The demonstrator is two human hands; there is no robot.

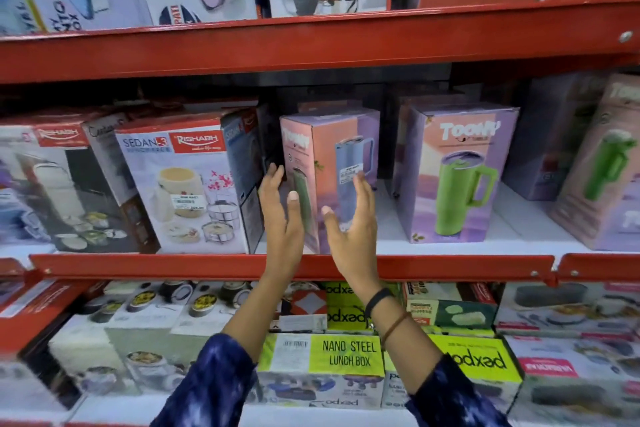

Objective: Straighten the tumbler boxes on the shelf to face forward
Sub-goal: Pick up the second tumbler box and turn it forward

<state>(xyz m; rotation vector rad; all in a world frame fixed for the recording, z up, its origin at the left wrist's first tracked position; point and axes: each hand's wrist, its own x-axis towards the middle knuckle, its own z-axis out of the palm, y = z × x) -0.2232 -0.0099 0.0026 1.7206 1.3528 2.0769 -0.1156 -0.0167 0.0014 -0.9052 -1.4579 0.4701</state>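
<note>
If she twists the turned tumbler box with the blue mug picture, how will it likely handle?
The tumbler box is tall on a narrow base, so a high push may tip it. Its cardboard faces look stiff enough to turn as one piece. The left hand and right hand flank it with open fingers, suggesting little weight.

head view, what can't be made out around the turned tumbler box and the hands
- Pink-and-lilac tumbler box with blue mug picture: lower front hidden by both hands.
- White price sticker: print too small and blurred.
- Left hand, right hand: contact with the box unclear; fingers open.
- Green-tumbler box at right edge: cut off.
</note>
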